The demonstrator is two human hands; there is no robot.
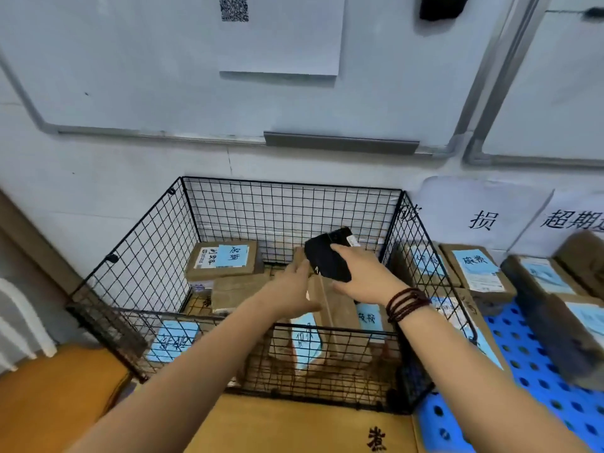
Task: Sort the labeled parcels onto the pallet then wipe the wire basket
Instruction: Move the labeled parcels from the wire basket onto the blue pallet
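A black wire basket [137,256] stands against the wall and holds several brown cardboard parcels with blue labels, among them one at the back left [222,258]. Over the basket's middle, my right hand [362,276] grips a black flat parcel [328,256] from above. My left hand [291,286] reaches in beside it with straight fingers that touch a brown parcel [336,305] below. A blue perforated pallet [529,371] lies to the right of the basket, with several labeled parcels [477,269] on it.
White paper signs [480,217] with black characters hang on the wall above the pallet. Flat cardboard [294,426] lies on the floor before the basket, an orange surface [55,397] at the left. A whiteboard [196,76] hangs above.
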